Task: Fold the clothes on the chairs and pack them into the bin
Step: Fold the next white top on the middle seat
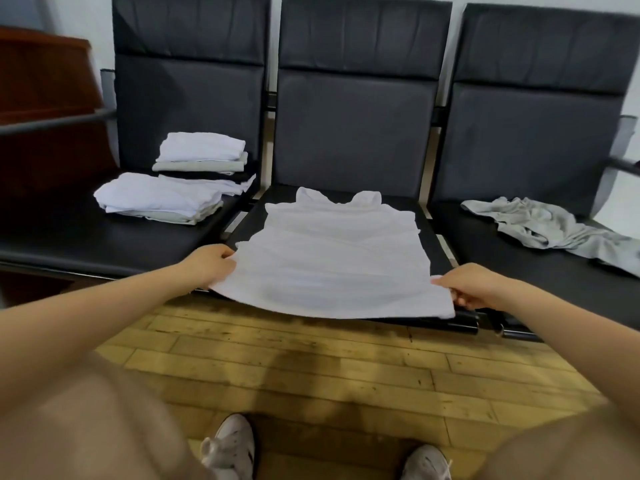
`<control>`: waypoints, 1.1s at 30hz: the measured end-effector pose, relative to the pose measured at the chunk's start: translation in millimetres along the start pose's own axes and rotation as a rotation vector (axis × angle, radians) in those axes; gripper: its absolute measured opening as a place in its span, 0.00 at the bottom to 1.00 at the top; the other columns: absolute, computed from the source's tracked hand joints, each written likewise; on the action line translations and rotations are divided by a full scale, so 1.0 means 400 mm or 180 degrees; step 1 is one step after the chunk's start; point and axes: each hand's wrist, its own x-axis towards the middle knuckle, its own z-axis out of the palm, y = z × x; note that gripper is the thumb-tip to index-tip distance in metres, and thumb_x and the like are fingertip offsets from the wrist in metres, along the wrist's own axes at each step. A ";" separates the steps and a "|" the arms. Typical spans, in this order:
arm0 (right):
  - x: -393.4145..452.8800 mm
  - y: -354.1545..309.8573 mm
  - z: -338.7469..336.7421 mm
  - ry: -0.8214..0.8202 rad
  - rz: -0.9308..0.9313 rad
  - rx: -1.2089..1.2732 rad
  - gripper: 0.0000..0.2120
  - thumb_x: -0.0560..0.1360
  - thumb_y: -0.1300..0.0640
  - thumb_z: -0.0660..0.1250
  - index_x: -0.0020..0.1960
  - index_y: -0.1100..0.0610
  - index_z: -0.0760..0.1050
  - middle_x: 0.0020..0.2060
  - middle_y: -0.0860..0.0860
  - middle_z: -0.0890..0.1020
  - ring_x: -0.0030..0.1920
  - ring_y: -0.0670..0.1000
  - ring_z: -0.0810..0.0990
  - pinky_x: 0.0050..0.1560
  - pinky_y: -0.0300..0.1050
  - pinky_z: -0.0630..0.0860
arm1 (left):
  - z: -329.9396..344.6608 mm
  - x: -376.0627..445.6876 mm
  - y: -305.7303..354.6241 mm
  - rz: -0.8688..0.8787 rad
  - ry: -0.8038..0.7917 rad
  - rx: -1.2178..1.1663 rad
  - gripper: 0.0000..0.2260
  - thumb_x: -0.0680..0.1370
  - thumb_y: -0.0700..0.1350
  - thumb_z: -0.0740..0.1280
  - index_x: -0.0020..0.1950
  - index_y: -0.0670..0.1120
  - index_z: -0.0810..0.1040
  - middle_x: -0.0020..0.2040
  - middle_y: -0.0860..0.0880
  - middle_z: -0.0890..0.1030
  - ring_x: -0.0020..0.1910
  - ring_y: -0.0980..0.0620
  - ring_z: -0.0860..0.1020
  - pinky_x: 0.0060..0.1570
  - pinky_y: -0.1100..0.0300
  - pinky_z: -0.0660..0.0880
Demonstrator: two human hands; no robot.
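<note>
Left hand: left hand (207, 265) has its fingers curled round the near left corner of the white shirt (332, 258), thumb on top of the cloth
Right hand: right hand (467, 285) pinches the near right corner of the same hem, fingers curled under it
Far left: dark red wooden cabinet (45, 98) stands beside the row of seats
Left chair: left chair (104, 237) carries two piles, a front pile of folded whites (159, 199) and, just behind it, a taller back stack (204, 161) of white, grey and dark pieces
Middle chair: middle chair (353, 133) bears the white shirt spread flat, neck towards the backrest, hem lifted slightly past the seat's front edge
Right chair: right chair (536, 140) holds a crumpled grey garment (554, 230), unfolded, well apart from the shirt
Below: wooden floor (311, 368), two white shoes (230, 448) and the person's knees at the bottom edge
Bin: cannot be seen in this view
</note>
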 end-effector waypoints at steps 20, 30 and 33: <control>-0.036 -0.064 -0.077 0.0024 0.0229 0.1568 0.06 0.80 0.60 0.63 0.50 0.63 0.74 0.30 0.55 0.79 0.29 0.53 0.78 0.24 0.39 0.73 | -0.098 0.007 0.016 0.0181 0.0825 -0.1373 0.14 0.81 0.38 0.56 0.61 0.48 0.78 0.62 0.46 0.76 0.44 0.48 0.75 0.33 0.63 0.72; 0.050 -0.017 0.002 0.0454 -0.0400 -0.1089 0.14 0.77 0.59 0.59 0.33 0.59 0.67 0.23 0.52 0.72 0.23 0.51 0.69 0.24 0.38 0.66 | -0.012 0.031 -0.021 0.0365 0.0346 0.1161 0.06 0.77 0.47 0.59 0.50 0.51 0.75 0.41 0.53 0.78 0.40 0.52 0.76 0.36 0.59 0.70; 0.053 -0.026 -0.021 -0.0136 -0.0365 -0.1225 0.13 0.75 0.55 0.63 0.34 0.57 0.69 0.28 0.52 0.72 0.26 0.50 0.69 0.24 0.37 0.66 | -0.010 0.043 -0.002 0.0347 0.0345 0.1034 0.09 0.76 0.50 0.60 0.41 0.48 0.77 0.35 0.51 0.77 0.34 0.52 0.74 0.33 0.60 0.67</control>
